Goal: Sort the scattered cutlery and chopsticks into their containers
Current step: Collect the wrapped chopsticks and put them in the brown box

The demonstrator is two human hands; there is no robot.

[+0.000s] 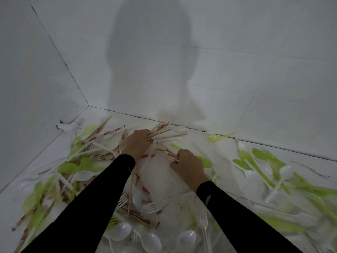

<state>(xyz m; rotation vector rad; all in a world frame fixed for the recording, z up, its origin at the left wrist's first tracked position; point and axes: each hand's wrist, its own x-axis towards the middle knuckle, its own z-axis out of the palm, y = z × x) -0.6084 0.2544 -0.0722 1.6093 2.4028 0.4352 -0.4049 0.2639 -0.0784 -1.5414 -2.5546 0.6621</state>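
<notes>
Dim, flat grey light fills a white-walled corner. A broad, soft-edged shadow (151,70) of a head and shoulders falls on the back wall (255,52), putting the light source behind the person. Chopsticks (160,130) just below the shadow read fairly sharp. Green spoons (321,193) far below and right of it smear into blur. Wall seams left of the shadow bow with wide-angle distortion. White spoons (122,231) well below it carry small glints.

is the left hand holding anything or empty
Holding: the left hand grips a bundle of chopsticks fanning out beyond it.
</notes>
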